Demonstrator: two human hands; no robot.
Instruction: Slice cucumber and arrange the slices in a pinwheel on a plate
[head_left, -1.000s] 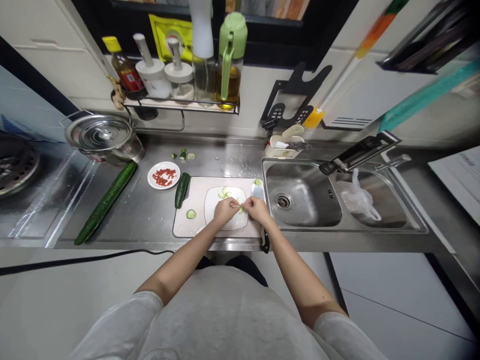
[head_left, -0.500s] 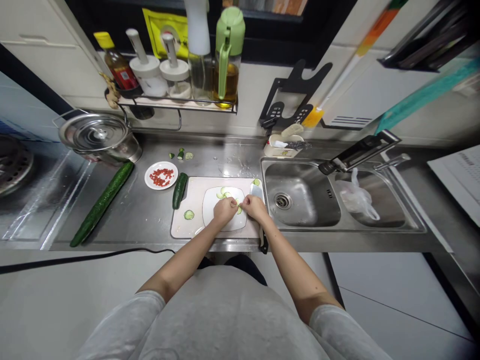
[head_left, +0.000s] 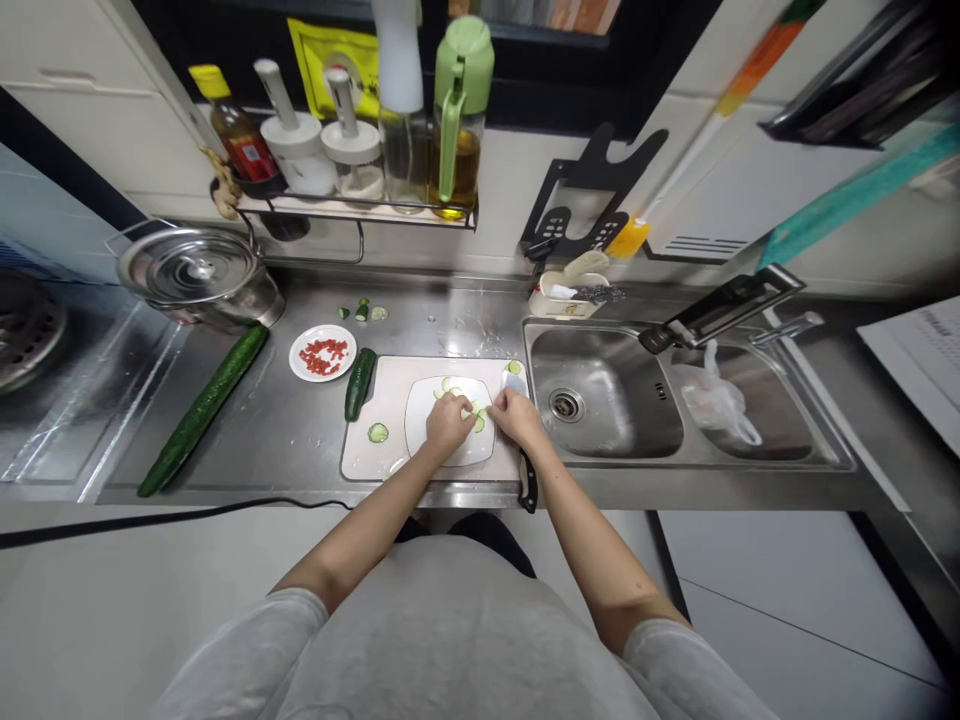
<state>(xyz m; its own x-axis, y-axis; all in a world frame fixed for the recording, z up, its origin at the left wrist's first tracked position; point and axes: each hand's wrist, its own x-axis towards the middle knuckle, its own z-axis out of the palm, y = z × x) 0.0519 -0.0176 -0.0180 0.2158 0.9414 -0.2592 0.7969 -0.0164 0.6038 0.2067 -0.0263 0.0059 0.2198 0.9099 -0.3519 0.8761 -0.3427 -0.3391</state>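
Over a white squarish plate [head_left: 429,445], my left hand [head_left: 448,425] is closed, with pale green cucumber at its fingertips. My right hand [head_left: 517,415] is pinched at the plate's right edge; what is between its fingers is too small to make out. Thin cucumber slices [head_left: 480,420] lie on the plate near both hands. Beneath it is a pale cutting board [head_left: 360,462], with a cucumber slice [head_left: 378,432] at its left. A knife [head_left: 528,488] lies along the board's right side, partly hidden by my right hand. A cut cucumber piece [head_left: 361,384] rests at the board's left edge.
A whole cucumber [head_left: 202,412] and a plate of red diced pieces [head_left: 300,365] lie left. Cucumber ends [head_left: 362,311] lie behind. A lidded steel pot [head_left: 247,298] stands back left. Right is a double sink [head_left: 600,400] with a plastic bag [head_left: 712,400]. A bottle rack [head_left: 352,207] hangs above.
My hands have drawn slightly apart, the right one moving a little to the right. More of the cucumber slices between them shows. The view has shifted slightly.
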